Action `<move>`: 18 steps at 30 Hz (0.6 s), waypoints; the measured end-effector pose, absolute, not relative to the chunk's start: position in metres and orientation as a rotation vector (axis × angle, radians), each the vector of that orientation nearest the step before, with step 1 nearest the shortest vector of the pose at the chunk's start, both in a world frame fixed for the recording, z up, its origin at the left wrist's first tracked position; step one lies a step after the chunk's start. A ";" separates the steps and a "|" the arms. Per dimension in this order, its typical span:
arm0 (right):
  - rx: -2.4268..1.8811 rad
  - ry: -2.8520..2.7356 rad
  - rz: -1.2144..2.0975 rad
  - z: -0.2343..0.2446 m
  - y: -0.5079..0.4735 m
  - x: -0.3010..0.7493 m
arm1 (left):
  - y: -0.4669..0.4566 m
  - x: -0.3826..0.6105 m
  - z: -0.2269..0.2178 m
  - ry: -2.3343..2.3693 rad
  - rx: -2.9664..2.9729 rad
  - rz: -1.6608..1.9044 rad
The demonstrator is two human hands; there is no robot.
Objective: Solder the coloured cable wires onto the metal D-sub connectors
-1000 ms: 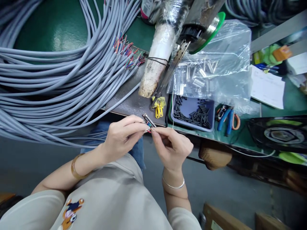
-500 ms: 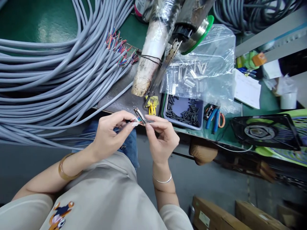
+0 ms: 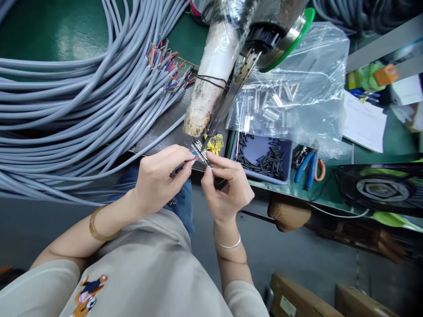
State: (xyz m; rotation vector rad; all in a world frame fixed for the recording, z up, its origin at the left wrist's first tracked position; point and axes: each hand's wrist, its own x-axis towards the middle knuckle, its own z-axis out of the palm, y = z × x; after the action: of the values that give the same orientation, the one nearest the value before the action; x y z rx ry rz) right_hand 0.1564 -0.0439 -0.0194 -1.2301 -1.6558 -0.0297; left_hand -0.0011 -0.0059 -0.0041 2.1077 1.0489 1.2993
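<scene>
My left hand [image 3: 158, 178] pinches the stripped end of a grey cable, its coloured wires fanning out at my fingertips. My right hand [image 3: 226, 185] grips a small metal connector [image 3: 199, 151] by its edge, pressed against those wire ends. Both hands hover at the front edge of the bench, just below the yellow clip [image 3: 216, 144] and the tip of a long metal tool [image 3: 231, 94]. The cable itself runs under my left palm and is mostly hidden.
A large bundle of grey cables [image 3: 82, 101] with coloured stripped ends fills the left. A blue tray [image 3: 287, 174] holds black sleeves. A clear bag of metal connectors [image 3: 291, 92], blue-handled cutters [image 3: 307, 165], a fan [image 3: 383, 187] and cardboard boxes [image 3: 297, 299] lie right.
Both hands have lifted slightly toward the bench edge, bringing the connector up close to the yellow clip. The camera view swung back to the left.
</scene>
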 end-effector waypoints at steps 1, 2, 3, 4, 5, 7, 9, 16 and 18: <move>-1.231 -1.658 -0.035 -0.019 -0.042 0.156 | -0.005 -0.001 -0.004 1.044 2.120 1.293; -1.233 -1.661 -0.041 -0.019 -0.041 0.157 | -0.004 -0.001 -0.004 1.043 2.131 1.285; -1.234 -1.666 -0.047 -0.019 -0.040 0.157 | -0.003 -0.001 -0.003 1.044 2.141 1.279; -1.235 -1.669 -0.053 -0.018 -0.039 0.157 | -0.003 -0.001 -0.003 1.048 2.148 1.275; -1.236 -1.672 -0.056 -0.018 -0.038 0.157 | -0.002 -0.001 -0.003 1.054 2.154 1.273; -1.242 -1.673 -0.057 -0.016 -0.037 0.157 | -0.001 -0.001 -0.002 1.060 2.158 1.281; -1.253 -1.671 -0.057 -0.014 -0.036 0.157 | 0.000 -0.002 0.000 1.052 2.160 1.287; -1.275 -1.673 -0.030 -0.012 -0.038 0.155 | 0.000 -0.004 0.004 1.052 2.180 1.238; -1.273 -1.702 -0.049 -0.015 -0.039 0.156 | -0.001 -0.005 0.003 1.069 2.174 1.199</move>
State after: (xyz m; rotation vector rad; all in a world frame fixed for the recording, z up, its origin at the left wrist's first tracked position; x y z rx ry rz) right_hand 0.1563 -0.0390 -0.0146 -1.2734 -1.7023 -0.0495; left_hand -0.0048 -0.0008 0.0028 2.1742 1.0688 1.1991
